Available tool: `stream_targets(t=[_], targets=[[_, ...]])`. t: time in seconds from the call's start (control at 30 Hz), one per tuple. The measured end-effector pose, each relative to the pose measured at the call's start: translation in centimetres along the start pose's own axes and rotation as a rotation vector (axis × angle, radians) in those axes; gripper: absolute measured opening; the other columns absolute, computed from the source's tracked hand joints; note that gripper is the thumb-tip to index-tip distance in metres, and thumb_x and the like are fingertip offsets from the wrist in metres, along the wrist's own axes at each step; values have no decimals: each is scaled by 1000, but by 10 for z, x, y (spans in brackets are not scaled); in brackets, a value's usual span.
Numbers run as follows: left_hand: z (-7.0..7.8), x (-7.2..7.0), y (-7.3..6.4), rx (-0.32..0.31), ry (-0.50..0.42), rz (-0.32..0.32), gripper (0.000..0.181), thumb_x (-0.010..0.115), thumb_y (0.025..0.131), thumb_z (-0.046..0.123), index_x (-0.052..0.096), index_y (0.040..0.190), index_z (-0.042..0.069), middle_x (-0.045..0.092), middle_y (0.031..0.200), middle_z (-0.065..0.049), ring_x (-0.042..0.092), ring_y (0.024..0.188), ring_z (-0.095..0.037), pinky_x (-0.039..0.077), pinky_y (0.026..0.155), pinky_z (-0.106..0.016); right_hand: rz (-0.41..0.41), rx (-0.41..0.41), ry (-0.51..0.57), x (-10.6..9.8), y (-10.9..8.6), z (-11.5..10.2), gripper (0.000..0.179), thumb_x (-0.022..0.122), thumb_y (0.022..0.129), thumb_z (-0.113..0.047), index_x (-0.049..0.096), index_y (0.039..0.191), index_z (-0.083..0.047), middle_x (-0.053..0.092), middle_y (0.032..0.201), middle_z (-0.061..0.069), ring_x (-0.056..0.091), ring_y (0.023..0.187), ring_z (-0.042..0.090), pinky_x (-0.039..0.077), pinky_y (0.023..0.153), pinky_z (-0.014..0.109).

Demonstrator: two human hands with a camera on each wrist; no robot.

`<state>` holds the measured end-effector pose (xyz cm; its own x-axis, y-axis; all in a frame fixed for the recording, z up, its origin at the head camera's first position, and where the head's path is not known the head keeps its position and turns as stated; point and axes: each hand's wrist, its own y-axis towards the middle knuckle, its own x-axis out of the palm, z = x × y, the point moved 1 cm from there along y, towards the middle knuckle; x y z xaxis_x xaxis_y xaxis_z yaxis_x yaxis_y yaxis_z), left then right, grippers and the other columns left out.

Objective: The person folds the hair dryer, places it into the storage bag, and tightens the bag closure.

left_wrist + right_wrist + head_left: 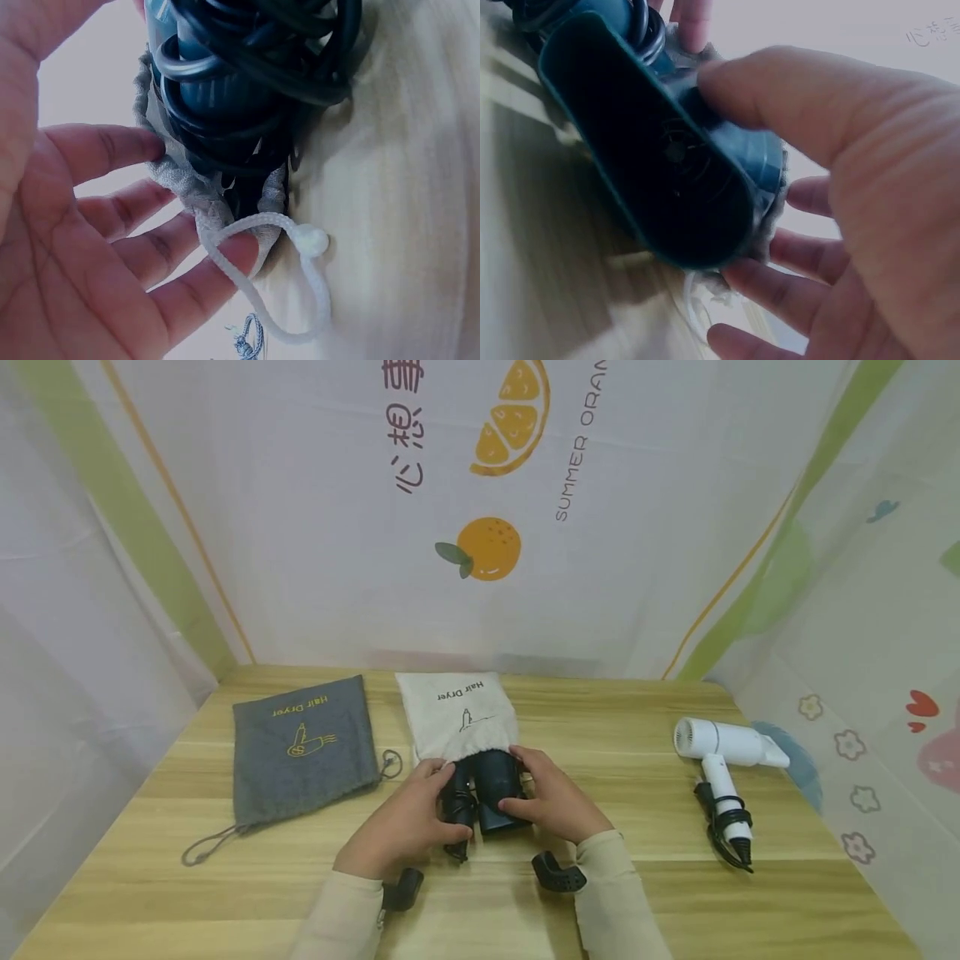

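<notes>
Dk dryer (498, 783) btwn LH (401, 820) & RH (558, 799)

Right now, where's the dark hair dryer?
Head view, just below centre: the dark hair dryer is between the left hand and right hand, partly inside the white pouch, right of the gray pouch.

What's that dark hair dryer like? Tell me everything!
The dark hair dryer looks like smooth plastic, blue-green up close. It lies on the table, partly inside the white bag, with its oblong, hollow mouth sticking out. Black cord wraps the handle beside its body. The right hand grips it; the left hand is beside the handle.
</notes>
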<state>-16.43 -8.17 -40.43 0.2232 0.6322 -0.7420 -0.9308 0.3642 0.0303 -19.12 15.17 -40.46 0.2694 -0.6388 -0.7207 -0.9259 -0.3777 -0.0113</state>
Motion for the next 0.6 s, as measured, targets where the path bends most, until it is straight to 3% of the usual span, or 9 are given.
stream_targets(t=[0.13,0.27,0.6], targets=[[0,-1,0,18,-6,21,81,85,78,30,49,142,-6,43,144,-14,56,117,-27,47,98,-43,-34,-6,-15,-1,-2,-1,96,84,78,-33,31,154,-7,38,153,14,45,133,30,40,106,49],[0,-1,0,16,1,29,74,86,78,31,56,136,-5,42,146,-16,52,125,-33,45,101,-45,-72,-1,-18,-1,-5,-2,104,86,75,-32,26,157,-9,33,155,14,47,130,30,42,103,49],[-2,6,0,-44,30,-52,104,86,74,40,33,152,-3,24,158,-22,27,143,-40,36,109,-51,-105,14,-28,-1,-7,-2,109,86,74,-28,19,159,-12,30,155,14,50,124,27,45,98,46]])
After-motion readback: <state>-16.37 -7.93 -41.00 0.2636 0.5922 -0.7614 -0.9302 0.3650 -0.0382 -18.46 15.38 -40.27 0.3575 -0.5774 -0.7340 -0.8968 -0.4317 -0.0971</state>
